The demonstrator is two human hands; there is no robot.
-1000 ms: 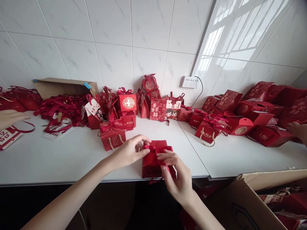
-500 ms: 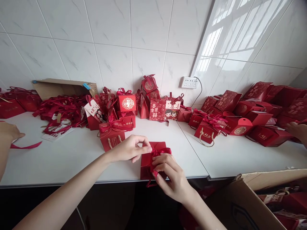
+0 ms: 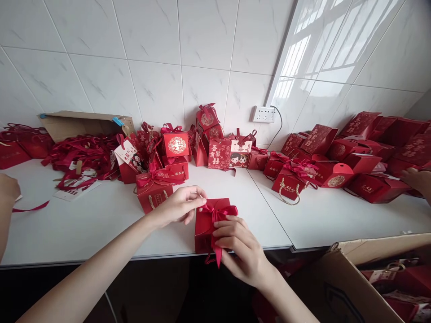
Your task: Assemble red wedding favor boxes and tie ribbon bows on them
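Note:
A red gift box (image 3: 204,229) sits at the table's front edge, with a shiny red ribbon bow (image 3: 215,214) tied over its top. At the bow's left loop, my left hand (image 3: 183,206) is closed, thumb and forefinger pinching the ribbon. My right hand (image 3: 243,249) curls over the box's near right side, fingertips against the bow's hanging tail and thumb low by the edge. It covers that part of the box. The tail's pointed end hangs below those fingertips. Just left stands another bowed gift box (image 3: 148,195) with rope handles.
Finished-looking red boxes line the wall, and more are piled right (image 3: 365,188). A ribbon heap (image 3: 87,152) spills from a cardboard box (image 3: 63,125). An open carton (image 3: 350,273) stands below right. Other people's hands show at the left (image 3: 8,193) and right (image 3: 417,179) edges.
My right fingers have eased off the end of the ribbon tail, which now hangs lower and visible. My left hand has drawn the bow's left loop outward to the left.

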